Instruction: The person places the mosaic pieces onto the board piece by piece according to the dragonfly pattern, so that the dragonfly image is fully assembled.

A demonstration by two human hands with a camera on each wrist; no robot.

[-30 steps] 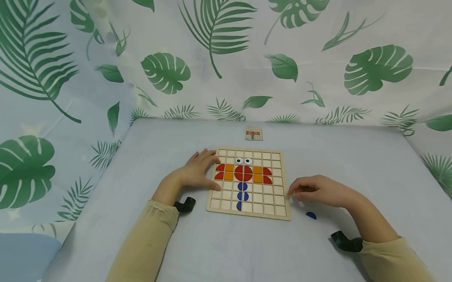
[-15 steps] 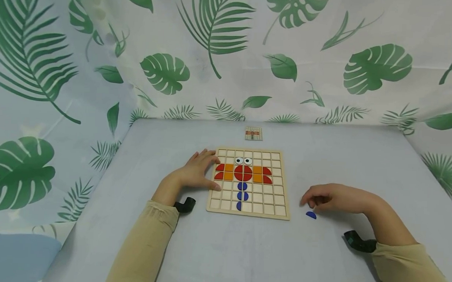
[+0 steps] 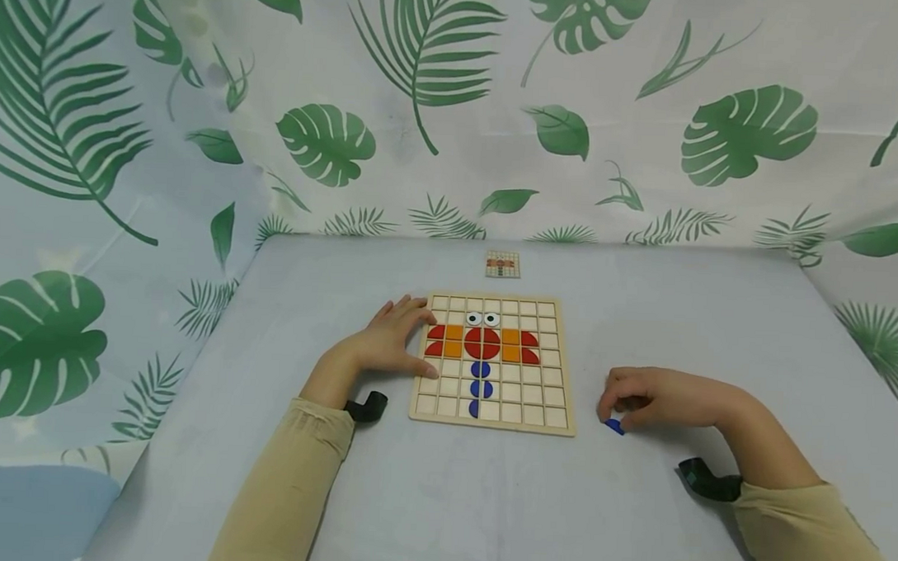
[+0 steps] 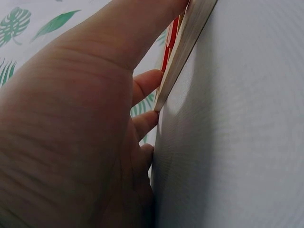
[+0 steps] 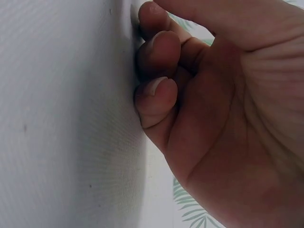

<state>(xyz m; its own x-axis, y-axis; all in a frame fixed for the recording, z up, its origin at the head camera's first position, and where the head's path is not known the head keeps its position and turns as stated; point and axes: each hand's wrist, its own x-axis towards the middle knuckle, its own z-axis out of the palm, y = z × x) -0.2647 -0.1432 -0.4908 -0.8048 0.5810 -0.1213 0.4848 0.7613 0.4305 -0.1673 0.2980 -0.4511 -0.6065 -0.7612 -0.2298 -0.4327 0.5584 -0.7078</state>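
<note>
A square wooden grid board lies flat on the table, with red, orange and blue pieces and two eye pieces in its cells. My left hand rests at its left edge, thumb and index fingertip on the rim and the other fingers spread; the left wrist view shows the board's edge against them. To the right of the board, my right hand pinches a blue half-circle piece between thumb and fingers at the tabletop. In the right wrist view the curled fingers touch the cloth, and the piece is hidden.
Behind the board lies a small pattern card printed with a similar picture. A pale cloth covers the table. Leaf-printed curtains stand at the back and sides.
My right hand has moved right, away from the board's edge, and down to the blue half-circle piece, which its fingers have now taken hold of. The left hand has stayed in place.
</note>
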